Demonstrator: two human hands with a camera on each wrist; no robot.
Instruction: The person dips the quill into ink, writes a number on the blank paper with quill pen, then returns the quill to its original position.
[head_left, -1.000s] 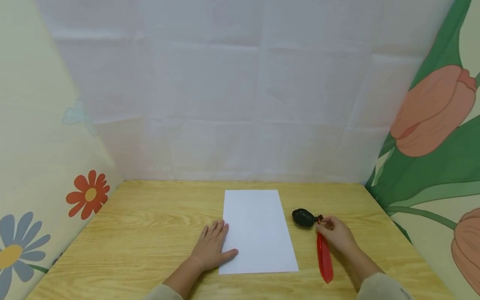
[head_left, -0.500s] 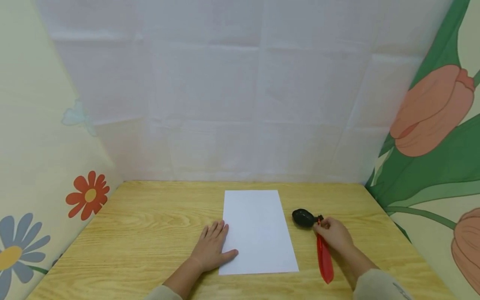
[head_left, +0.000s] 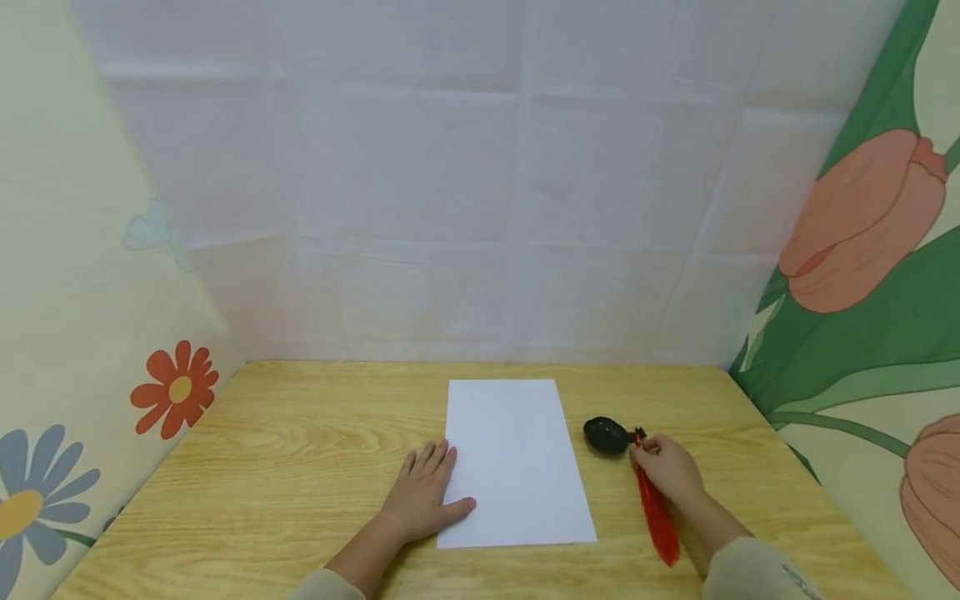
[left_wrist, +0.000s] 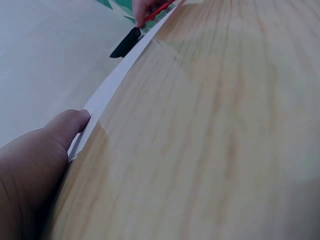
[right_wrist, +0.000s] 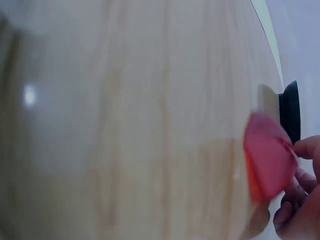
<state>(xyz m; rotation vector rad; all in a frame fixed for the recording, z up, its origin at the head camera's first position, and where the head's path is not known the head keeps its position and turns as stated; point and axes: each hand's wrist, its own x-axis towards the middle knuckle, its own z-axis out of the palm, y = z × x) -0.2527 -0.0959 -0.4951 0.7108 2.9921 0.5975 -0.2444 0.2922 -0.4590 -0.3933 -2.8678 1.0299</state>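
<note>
My left hand (head_left: pixel 423 496) lies spread on the left edge of a white sheet of paper (head_left: pixel 517 462), with the thumb on the paper. In the left wrist view, the thumb (left_wrist: pixel 67 125) rests at the sheet's edge. To the right, my right hand (head_left: pixel 671 471) pinches the upper end of a long, slim red piece (head_left: pixel 658 521), shaped like a feather or leaf. Its lower end points toward me. Just left of those fingertips lies a glossy black oval object (head_left: pixel 606 436) with a narrow neck toward the hand. The right wrist view shows the red piece (right_wrist: pixel 270 157) blurred.
The light wood-grain table (head_left: pixel 315 450) carries all of these things. A creased white cloth (head_left: pixel 450 208) hangs behind its far edge. Panels printed with flowers stand on both sides, with a red flower (head_left: pixel 180 389) at left and a pink tulip (head_left: pixel 862 221) at right.
The red piece has turned in my right fingers, its lower end swinging to the right. My right hand has shifted slightly left. My left hand, the paper and the black object look still.
</note>
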